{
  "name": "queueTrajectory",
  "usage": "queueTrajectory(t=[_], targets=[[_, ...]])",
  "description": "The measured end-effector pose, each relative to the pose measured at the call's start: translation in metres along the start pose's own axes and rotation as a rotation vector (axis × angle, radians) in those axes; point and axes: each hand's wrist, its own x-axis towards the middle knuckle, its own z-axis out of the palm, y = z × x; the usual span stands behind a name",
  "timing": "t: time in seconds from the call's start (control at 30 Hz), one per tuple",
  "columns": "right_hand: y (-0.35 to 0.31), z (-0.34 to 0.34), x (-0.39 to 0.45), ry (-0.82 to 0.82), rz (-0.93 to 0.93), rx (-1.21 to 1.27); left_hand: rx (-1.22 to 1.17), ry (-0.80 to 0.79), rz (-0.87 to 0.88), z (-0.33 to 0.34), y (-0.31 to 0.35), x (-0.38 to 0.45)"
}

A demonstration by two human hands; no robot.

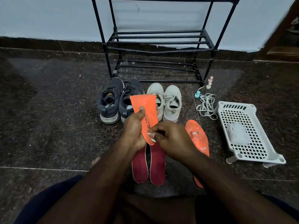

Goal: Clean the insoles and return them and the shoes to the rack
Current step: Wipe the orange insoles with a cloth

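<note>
The bare rack (159, 41) awaits the shoes (139, 101) lined up before it. The left hand (135, 126) grips an orange insole (145, 113) upright, steadying it while the right hand (171, 138) pinches a white wad (152, 137) against its heel, seemingly wiping.

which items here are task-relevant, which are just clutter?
Job: held orange insole, left hand, right hand with white wipe, second orange insole, red insoles, dark shoes, grey shoes, rack.

Lying about: loose laces, small bottles, white basket.
</note>
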Motion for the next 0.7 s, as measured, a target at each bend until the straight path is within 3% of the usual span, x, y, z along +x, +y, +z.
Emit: queueTrajectory(t=[0.13,0.4,0.7], targets=[[0.009,-0.018,0.022,0.211,0.125,0.37,0.043,-0.061,0.01,-0.004,0.0,0.0],[0.017,-0.022,0.032,0.35,0.168,0.563,0.105,-0.178,-0.078,-0.002,-0.004,-0.005],[0.029,-0.014,0.022,0.133,0.155,0.386,0.015,-0.181,-0.062,-0.008,0.007,0.002]])
